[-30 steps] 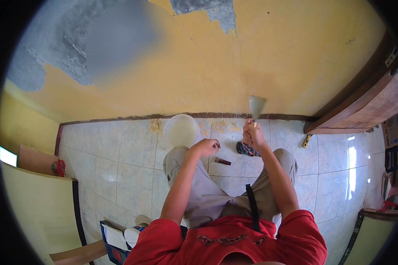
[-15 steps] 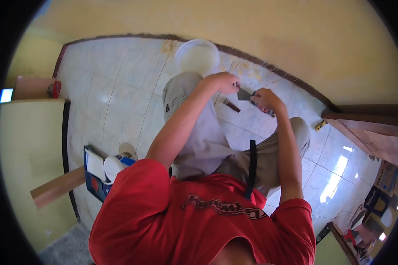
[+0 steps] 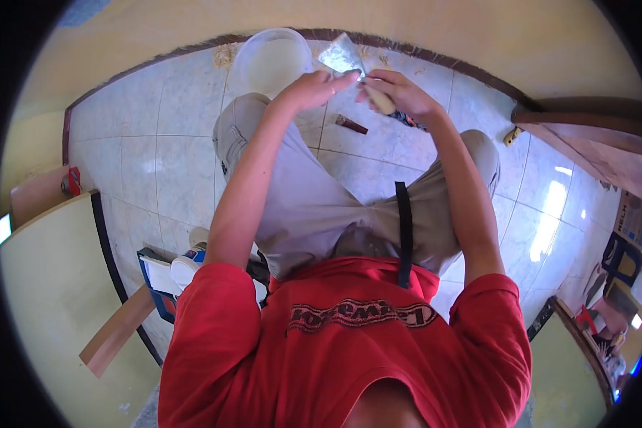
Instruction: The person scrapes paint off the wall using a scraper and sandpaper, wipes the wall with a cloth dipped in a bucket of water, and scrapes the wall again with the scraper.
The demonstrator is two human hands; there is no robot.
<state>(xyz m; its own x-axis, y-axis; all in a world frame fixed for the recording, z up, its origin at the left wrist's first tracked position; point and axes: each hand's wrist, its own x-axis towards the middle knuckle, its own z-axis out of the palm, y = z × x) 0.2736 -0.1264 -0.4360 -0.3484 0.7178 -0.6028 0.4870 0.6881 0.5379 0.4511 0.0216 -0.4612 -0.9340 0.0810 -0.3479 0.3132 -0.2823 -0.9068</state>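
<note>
In front of me, my right hand [image 3: 399, 93] is closed around the pale handle of a putty knife [image 3: 341, 55], its broad metal blade pointing up toward the wall. My left hand [image 3: 312, 88] reaches in from the other side, thumb and fingertips at the blade's lower end; part of that grip is hidden. A paintbrush [image 3: 352, 125] with a dark red handle lies on the tiles below my hands. Close to my left hand stands a round white bucket [image 3: 274, 63] with pale contents. A dark, red-patterned object [image 3: 409, 120], partly covered, is on the floor beneath my right hand.
Light debris [image 3: 225, 55] lies along the wall's dark skirting. A wooden cabinet [image 3: 585, 128] stands at right, with a small yellow object [image 3: 512, 135] beside it. At left are a toolbox [image 3: 155, 274], a wooden board [image 3: 118, 332] and a greenish panel [image 3: 57, 285].
The putty knife has turned so its blade now points up toward the wall with its face showing. Both hands appear higher and further left in view; the camera view has also shifted.
</note>
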